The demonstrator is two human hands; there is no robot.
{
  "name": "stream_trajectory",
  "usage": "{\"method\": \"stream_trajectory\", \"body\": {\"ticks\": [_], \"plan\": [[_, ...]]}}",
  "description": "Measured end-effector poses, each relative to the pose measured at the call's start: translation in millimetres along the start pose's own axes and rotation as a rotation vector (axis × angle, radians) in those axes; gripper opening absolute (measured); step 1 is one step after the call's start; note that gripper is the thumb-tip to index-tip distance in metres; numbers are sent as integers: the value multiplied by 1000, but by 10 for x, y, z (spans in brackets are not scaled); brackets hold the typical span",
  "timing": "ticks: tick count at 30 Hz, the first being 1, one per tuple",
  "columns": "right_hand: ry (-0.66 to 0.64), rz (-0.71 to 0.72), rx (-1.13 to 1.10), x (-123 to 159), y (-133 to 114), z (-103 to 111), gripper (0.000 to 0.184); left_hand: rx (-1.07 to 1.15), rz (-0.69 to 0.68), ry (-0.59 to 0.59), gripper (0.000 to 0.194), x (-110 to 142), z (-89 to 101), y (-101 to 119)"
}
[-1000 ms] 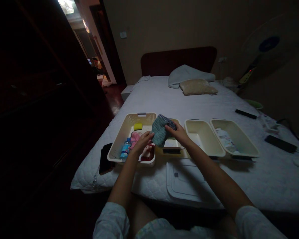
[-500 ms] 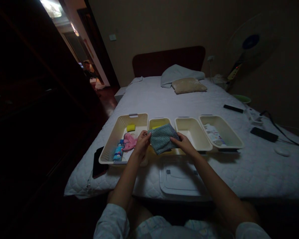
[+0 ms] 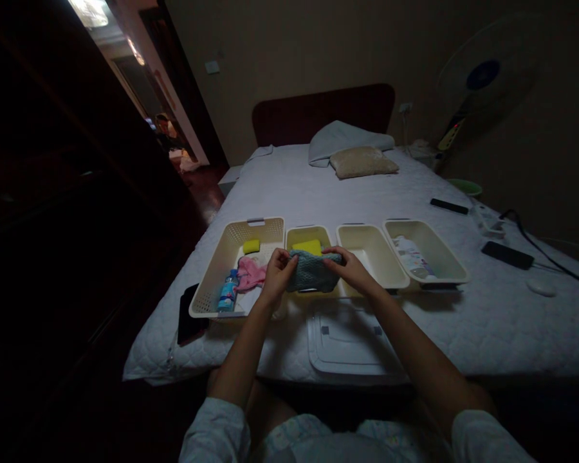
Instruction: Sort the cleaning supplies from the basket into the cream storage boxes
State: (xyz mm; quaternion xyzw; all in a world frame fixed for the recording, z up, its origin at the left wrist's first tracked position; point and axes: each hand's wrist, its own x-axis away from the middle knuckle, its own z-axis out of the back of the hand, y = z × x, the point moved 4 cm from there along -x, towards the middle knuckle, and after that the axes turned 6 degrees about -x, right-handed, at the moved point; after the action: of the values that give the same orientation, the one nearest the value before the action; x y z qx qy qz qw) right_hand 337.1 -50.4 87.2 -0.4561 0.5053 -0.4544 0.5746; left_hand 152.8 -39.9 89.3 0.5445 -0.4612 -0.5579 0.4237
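Near the bed's front edge, 1 cloth is being pinched by the left hand and right hand. Its top is being lowered, and more yellow sponge is being exposed.

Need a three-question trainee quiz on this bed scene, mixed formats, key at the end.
1. Multiple choice: what do the left hand and right hand hold between them?
A) beige pillow
B) blue-green cloth
C) black phone

2. True or false: the pink cloth shares the perforated basket with a blue-capped bottle.

3. Fill in the colour: the ____ block sits in the bin partly hidden by the held cloth.

Key: 1 B; 2 true; 3 yellow.
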Motion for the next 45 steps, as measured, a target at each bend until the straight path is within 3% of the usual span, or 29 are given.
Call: {"method": "stream_trajectory", "body": {"ticks": [4, 6, 10, 14, 17, 20, 24, 33, 39, 45], "plan": [[38, 45, 9, 13, -29, 32, 30, -33, -7, 93, 29, -1, 24, 17], [57, 59, -14, 16, -16, 53, 28, 4, 39, 83, 31, -7, 26, -19], [104, 61, -82, 9, -6, 106, 29, 177, 215, -153, 48, 31, -54, -124], [137, 15, -169, 8, 2, 141, 33, 170, 279, -328, 43, 83, -127, -186], [118, -57, -297, 36, 59, 112, 42, 167, 244, -262, 42, 59, -134, -220], [13, -149, -430, 97, 150, 22, 50, 204, 193, -170, 40, 24, -134, -252], [-69, -213, -494, 169, 246, -42, 45, 206, 208, -152, 40, 21, -145, -298], [-44, -149, -359, 85, 269, 94, 44, 227, 267, -234, 44, 37, -130, -228], [-69, -168, -347, 113, 297, 231, 31, 81, 284, -279, 18, 63, -50, -212], [-112, -178, -242, 177, 191, 293, 15, 97, 258, -243, 10, 20, -18, -214]]}}
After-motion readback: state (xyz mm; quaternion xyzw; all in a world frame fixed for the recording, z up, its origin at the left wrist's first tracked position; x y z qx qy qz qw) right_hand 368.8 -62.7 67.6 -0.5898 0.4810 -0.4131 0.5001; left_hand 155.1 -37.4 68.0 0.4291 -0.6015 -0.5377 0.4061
